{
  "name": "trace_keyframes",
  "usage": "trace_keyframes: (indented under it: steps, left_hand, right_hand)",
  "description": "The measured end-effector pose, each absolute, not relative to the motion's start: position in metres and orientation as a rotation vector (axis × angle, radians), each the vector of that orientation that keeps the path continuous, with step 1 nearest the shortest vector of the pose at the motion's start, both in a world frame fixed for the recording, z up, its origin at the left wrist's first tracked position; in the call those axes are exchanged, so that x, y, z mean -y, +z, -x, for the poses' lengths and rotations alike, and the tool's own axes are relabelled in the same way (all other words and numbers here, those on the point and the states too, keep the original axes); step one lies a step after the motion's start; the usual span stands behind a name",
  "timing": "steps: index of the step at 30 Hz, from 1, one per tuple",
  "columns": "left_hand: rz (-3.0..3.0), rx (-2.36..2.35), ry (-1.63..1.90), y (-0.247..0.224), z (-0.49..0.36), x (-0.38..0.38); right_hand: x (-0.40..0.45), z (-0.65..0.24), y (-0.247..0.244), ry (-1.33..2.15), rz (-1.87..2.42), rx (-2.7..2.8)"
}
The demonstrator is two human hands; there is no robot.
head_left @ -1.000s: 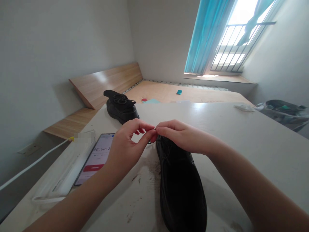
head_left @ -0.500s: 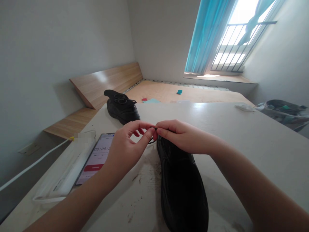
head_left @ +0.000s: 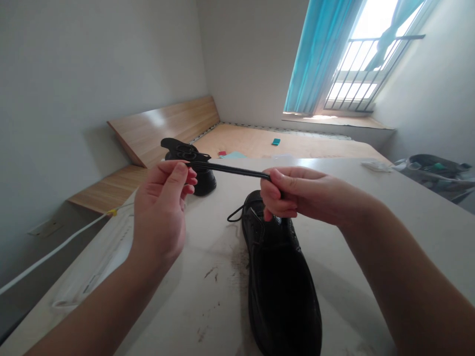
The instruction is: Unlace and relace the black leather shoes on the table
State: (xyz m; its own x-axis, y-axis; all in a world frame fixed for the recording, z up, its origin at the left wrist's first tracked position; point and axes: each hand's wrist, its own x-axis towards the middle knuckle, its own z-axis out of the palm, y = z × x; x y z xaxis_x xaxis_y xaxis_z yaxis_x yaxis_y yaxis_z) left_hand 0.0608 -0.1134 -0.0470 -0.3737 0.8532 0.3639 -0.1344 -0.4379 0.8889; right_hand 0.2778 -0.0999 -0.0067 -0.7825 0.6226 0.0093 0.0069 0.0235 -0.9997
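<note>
A black shoelace [head_left: 230,169] is stretched, doubled, between my two hands above the table. My left hand [head_left: 163,202] pinches one end between thumb and fingers, in front of the farther shoe. At the other end, my right hand [head_left: 293,190] grips the lace, its fingers curled over the toe of the near shoe. That near black shoe [head_left: 256,267] stands upright with its opening towards me. A thin loop of lace [head_left: 234,215] sticks out at its left side. Part of the shoe's front is hidden behind my right hand.
A second black shoe [head_left: 204,183] stands at the table's far left. On the left lies a white power strip [head_left: 100,272] with a white cable [head_left: 63,247]. Dirt marks dot the white table [head_left: 208,306]. A lined bin [head_left: 438,170] is at the right.
My hands, together over the near shoe's toe before, have moved apart and up. The left went left and now covers the phone; the lace is drawn out between them.
</note>
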Motion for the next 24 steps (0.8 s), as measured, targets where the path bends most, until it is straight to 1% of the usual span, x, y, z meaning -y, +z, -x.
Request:
trace_keyframes:
  steps: [3,6,9,12,13,14,17,19,21,22,24]
  left_hand:
    - [-1.235,-1.013,1.728,-0.052,-0.065,0.115]
    - [-1.439,-1.04,1.416,-0.06,-0.071,0.119]
    - [-1.678,-1.089,1.131,-0.064,-0.075,0.126]
    - [-1.963,-1.082,0.958,-0.065,-0.077,0.134]
    - [-2.044,-1.065,0.922,-0.065,-0.078,0.136]
    - [-2.104,-1.049,0.889,-0.065,-0.079,0.138]
    - [-2.153,-1.028,0.828,-0.066,-0.082,0.14]
    - [-2.147,-1.027,0.813,-0.067,-0.082,0.14]
    - [-2.154,-1.021,0.823,-0.068,-0.082,0.139]
    - [-2.157,-1.023,0.824,-0.068,-0.082,0.139]
    - [-2.159,-1.03,0.823,-0.068,-0.082,0.138]
  right_hand:
    - [0.106,-0.278,0.003,1.696,0.72,1.798]
    - [0.124,-0.272,0.021,1.399,0.78,1.521]
    - [0.14,-0.27,0.038,1.131,0.778,1.384]
    - [0.14,-0.277,0.042,1.068,0.725,1.404]
    - [0.136,-0.281,0.04,0.987,0.745,1.476]
    - [0.13,-0.285,0.037,0.851,0.803,1.586]
    - [0.112,-0.296,0.025,0.255,1.125,1.943]
    - [0.102,-0.302,0.017,0.002,1.419,2.1]
    - [0.096,-0.306,0.012,-0.039,1.707,2.207]
    - [0.094,-0.308,0.011,0.037,1.849,2.257]
    - [0.092,-0.314,0.01,0.399,2.039,2.371]
